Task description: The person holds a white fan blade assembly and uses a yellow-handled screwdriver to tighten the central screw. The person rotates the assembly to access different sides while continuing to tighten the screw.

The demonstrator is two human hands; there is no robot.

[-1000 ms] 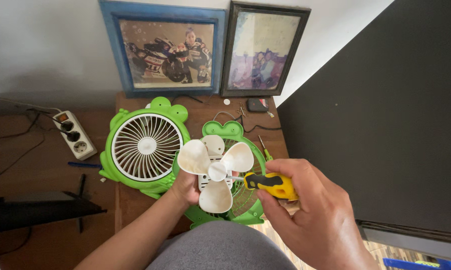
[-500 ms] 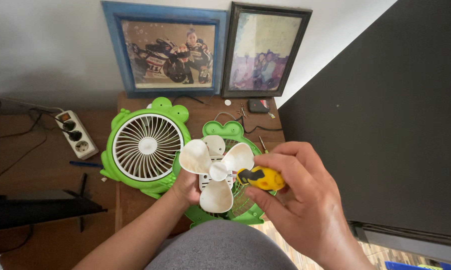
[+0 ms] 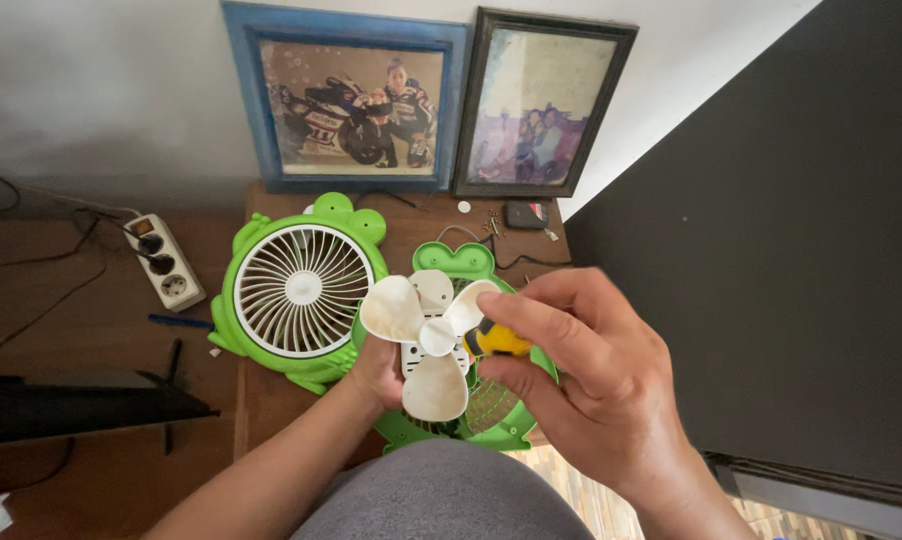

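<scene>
The left hand [image 3: 376, 372] grips the white three-bladed plastic fan propeller [image 3: 426, 338] from behind; the right hand [image 3: 586, 375] clasps a yellow-handled screwdriver [image 3: 498, 340] at the propeller's hub.

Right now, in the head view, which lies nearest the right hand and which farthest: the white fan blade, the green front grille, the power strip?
1. White fan blade, beside the right hand.
2. Green front grille, further left.
3. Power strip, far left.

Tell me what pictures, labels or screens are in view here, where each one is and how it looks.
Blue-framed photo: leaning on the wall, left of the pair; wide rectangle, motorcycle scene.
Dark-framed photo: beside it on the right; upright rectangle, faded group picture.
No packages or lit screens show; any labels are too small to tell.
</scene>
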